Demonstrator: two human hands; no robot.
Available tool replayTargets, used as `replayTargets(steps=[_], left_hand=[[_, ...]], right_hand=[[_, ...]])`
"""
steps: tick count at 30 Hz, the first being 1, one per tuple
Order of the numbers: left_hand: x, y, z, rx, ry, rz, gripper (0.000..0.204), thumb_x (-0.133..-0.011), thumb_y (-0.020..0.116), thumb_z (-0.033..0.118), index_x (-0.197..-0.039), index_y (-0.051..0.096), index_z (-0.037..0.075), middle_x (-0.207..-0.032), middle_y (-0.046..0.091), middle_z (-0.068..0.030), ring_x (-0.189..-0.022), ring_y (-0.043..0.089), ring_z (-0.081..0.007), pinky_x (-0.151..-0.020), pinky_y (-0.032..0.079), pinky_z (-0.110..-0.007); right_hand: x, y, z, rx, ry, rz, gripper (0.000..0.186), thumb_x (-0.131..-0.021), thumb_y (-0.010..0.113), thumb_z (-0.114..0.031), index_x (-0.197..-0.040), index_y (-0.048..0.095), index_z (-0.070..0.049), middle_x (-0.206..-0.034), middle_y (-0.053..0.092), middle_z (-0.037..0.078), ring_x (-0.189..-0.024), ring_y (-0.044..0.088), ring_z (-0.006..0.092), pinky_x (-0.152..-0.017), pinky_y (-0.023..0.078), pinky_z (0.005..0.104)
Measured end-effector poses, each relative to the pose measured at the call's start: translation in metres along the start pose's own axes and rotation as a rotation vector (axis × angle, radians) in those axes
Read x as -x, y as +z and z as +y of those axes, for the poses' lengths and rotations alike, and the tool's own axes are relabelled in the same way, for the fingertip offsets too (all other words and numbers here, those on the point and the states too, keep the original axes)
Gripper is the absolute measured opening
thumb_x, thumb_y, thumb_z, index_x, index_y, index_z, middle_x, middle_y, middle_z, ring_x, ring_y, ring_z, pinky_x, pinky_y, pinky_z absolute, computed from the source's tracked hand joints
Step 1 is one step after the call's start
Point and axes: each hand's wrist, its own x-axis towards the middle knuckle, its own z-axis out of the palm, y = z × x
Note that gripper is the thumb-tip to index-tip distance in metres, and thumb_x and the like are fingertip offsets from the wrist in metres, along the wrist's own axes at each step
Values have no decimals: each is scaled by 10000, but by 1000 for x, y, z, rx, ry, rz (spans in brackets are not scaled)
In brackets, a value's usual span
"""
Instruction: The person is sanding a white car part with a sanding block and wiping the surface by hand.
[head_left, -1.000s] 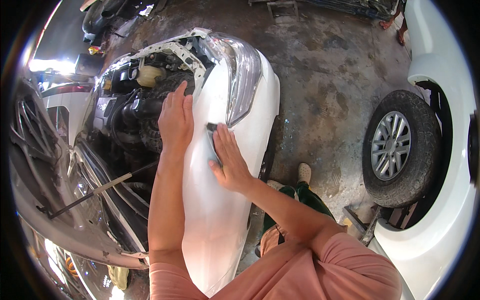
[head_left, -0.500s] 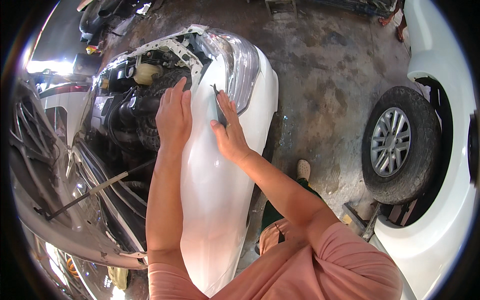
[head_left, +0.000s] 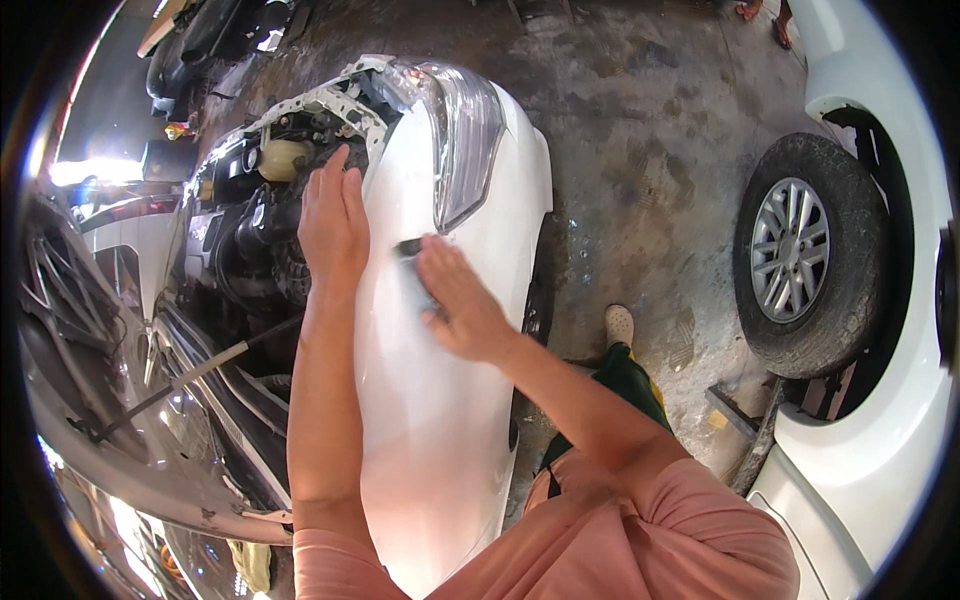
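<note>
A white car fender (head_left: 430, 430) runs away from me, with a clear headlight (head_left: 468, 145) at its far end. My right hand (head_left: 466, 308) lies nearly flat on the fender behind the headlight, blurred by motion. Under its fingers is a dark grey sheet of sandpaper (head_left: 408, 247), mostly hidden, one dark edge poking out on the left. My left hand (head_left: 334, 222) is open, its fingers stretched forward and the thumb a little apart. It rests at the fender's inner edge beside the engine bay and holds nothing.
To the left lies the uncovered engine bay, with a pale plastic reservoir (head_left: 284, 160) and a prop rod (head_left: 200, 373) holding the raised hood (head_left: 190, 500). On the right stands another white vehicle (head_left: 870, 60) with an exposed wheel (head_left: 792, 250). Someone's feet (head_left: 780, 30) show at the top right.
My right hand has drawn back along the fender toward me with the sandpaper, away from beside the headlight. My left hand has shifted only slightly. The view has moved a little.
</note>
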Motion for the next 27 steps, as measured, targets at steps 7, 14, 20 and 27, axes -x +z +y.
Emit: replayTargets(steps=[7, 14, 20, 27], left_hand=[[1, 4, -11, -8, -8, -5, 397, -1103, 450, 312, -1398, 591, 85, -1309, 646, -172, -1180, 617, -339, -1025, 464, -411], [2, 7, -8, 32, -106, -48, 401, -1092, 446, 308, -1391, 580, 77, -1343, 625, -158, -1237, 575, -358, -1046, 448, -429], [1, 8, -8, 77, -122, -43, 405, -1091, 448, 314, -1398, 575, 82, -1341, 627, -159, -1239, 577, -351, -1050, 446, -426], [1, 8, -6, 65, -124, -66, 417, -1093, 442, 328, -1408, 570, 87, -1353, 624, -153, -1251, 572, -350, -1056, 441, -424]], right_hand=[[12, 2, -1, -58, -87, 12, 771, -930, 593, -175, -1588, 248, 31, -1667, 210, 256, -1559, 199, 388, -1281, 151, 495], [32, -4, 43, -155, 240, 117, 734, -961, 558, -133, -1604, 229, -6, -1674, 232, 209, -1562, 182, 378, -1290, 114, 473], [27, 29, 9, -190, 107, 183, 777, -969, 578, -166, -1612, 177, 8, -1698, 135, 218, -1575, 131, 382, -1283, 89, 513], [21, 34, 39, -133, 241, 261, 707, -1054, 487, -322, -1588, 230, 63, -1682, 169, 251, -1575, 127, 382, -1288, 80, 473]])
